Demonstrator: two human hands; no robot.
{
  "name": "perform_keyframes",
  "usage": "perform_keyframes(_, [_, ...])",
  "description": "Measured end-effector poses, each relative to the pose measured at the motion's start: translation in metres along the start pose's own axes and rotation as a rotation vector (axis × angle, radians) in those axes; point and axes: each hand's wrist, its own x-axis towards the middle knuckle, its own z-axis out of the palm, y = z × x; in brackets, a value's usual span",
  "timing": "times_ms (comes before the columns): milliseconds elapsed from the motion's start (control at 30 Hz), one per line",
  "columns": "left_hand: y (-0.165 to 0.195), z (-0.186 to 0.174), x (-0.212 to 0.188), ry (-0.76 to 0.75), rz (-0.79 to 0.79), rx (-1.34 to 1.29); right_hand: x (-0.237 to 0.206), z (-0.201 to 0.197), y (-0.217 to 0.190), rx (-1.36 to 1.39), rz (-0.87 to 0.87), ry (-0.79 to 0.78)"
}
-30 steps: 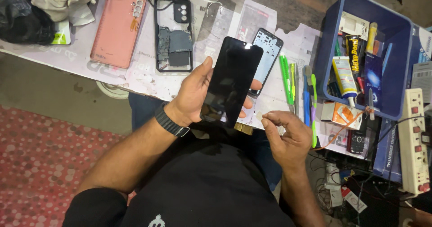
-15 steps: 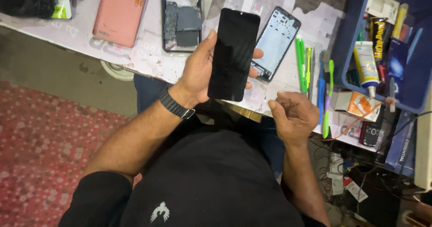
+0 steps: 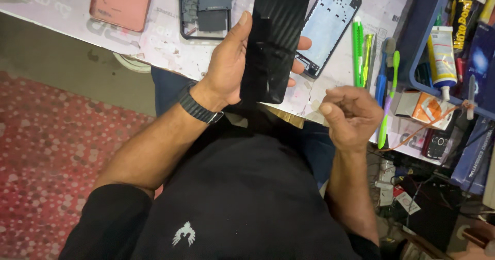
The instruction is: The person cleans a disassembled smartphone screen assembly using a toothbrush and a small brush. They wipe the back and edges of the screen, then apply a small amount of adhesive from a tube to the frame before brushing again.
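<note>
Above a paper-covered worktop, we see the black phone screen panel upright in the left hand, fingers gripping its edges. At its 4 o'clock the right hand is closed in a loose fist. An empty phone frame lies at 2 o'clock.
</note>
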Motion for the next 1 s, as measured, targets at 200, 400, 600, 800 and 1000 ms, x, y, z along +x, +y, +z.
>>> perform_keyframes(200, [-0.001,0.002,0.000,0.016,0.014,0.050,0.013,0.014,0.013,0.061,-0.128,0.073])
perform_keyframes(400, [-0.004,-0.003,0.000,-0.018,0.025,0.069,0.012,0.019,0.010,-0.125,-0.132,0.023])
perform_keyframes(600, [-0.005,-0.004,0.001,-0.013,-0.028,0.003,0.014,0.020,0.004,-0.297,-0.110,0.019])
perform_keyframes(800, [-0.005,0.007,0.002,0.048,-0.020,0.051,0.018,0.026,-0.013,-0.471,-0.178,0.050])
perform_keyframes(1000, [-0.001,0.012,-0.002,0.058,-0.005,0.104,0.018,0.003,-0.054,-0.902,-0.289,0.128])
